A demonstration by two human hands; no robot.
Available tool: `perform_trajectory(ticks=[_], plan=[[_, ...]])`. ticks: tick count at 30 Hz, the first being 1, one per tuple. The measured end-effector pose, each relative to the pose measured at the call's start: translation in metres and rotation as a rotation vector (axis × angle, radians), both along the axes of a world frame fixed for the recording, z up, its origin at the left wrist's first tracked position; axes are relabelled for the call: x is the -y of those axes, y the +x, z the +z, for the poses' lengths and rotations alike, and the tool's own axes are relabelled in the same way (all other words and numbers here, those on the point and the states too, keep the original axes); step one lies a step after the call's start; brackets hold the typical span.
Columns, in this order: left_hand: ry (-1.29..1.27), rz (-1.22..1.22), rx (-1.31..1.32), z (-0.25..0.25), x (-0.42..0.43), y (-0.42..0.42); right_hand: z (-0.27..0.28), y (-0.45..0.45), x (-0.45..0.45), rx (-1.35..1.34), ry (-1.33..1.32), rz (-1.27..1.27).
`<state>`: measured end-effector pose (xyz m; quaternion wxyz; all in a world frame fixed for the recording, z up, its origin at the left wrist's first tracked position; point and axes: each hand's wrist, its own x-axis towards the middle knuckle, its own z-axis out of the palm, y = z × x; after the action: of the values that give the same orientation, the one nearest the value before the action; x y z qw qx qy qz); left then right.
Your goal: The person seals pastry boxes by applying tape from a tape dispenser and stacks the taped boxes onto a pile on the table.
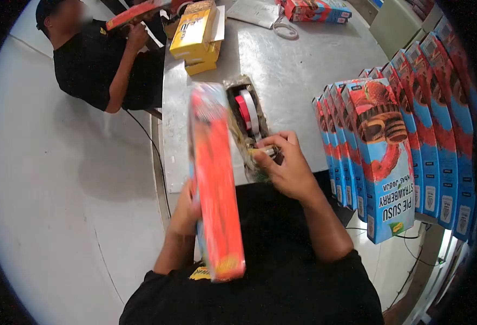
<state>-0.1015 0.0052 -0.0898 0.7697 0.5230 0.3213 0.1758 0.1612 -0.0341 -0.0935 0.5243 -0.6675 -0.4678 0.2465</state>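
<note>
My left hand (184, 211) grips a long pie box (216, 179) from its left side, and the box partly hides its fingers. The box stands on its narrow edge towards me, its red side slightly blurred. Right of it, a tape dispenser (233, 89) sits on the metal table, holding a roll of tape (251, 111) with a red core. My right hand (290, 168) is at the dispenser's near end, thumb and fingers pinched together on the tape's end. The strip itself is hardly visible between the fingertips.
Strawberry pie boxes (382, 162) stand in rows at the right. Yellow boxes (198, 38) are stacked at the table's far left. Another red-blue box (317, 11) and a white roll (286, 31) lie at the back. A co-worker (95, 59) holds a box at the left.
</note>
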Motion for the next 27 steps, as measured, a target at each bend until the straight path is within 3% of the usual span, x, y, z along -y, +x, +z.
perform_trajectory(ticks=[1,2,5,6,10,14,16,20,23,25,27], plan=[[-0.067,0.182,0.131,0.011,-0.01,0.017,-0.004,-0.004,-0.004,0.121,0.066,0.057],[-0.128,0.369,0.268,0.022,-0.021,0.032,0.011,-0.006,0.004,-0.013,0.11,0.034],[-0.073,0.481,0.339,0.045,-0.034,0.054,-0.023,-0.002,0.036,0.042,-0.029,-0.022],[-0.085,0.493,0.347,0.047,-0.038,0.062,-0.012,0.0,0.043,-0.15,-0.08,0.007],[-0.071,0.544,0.38,0.043,-0.042,0.08,0.049,-0.005,0.045,0.048,0.176,0.087],[-0.041,0.582,0.437,0.042,-0.046,0.075,0.019,-0.009,0.043,-0.084,0.159,0.028],[-0.028,0.617,0.419,0.039,-0.05,0.064,-0.013,-0.009,0.044,-0.131,-0.058,-0.009],[-0.074,0.621,0.397,0.029,-0.049,0.044,-0.046,-0.004,0.048,-0.209,-0.179,-0.032],[-0.107,0.61,0.447,0.022,-0.042,0.045,-0.024,0.004,0.059,-0.312,-0.335,-0.016],[-0.124,0.636,0.476,0.024,-0.04,0.053,-0.016,0.006,0.07,-0.192,-0.322,-0.064],[-0.175,0.699,0.489,0.017,-0.029,0.057,0.038,-0.005,0.086,-0.177,-0.251,-0.017]])
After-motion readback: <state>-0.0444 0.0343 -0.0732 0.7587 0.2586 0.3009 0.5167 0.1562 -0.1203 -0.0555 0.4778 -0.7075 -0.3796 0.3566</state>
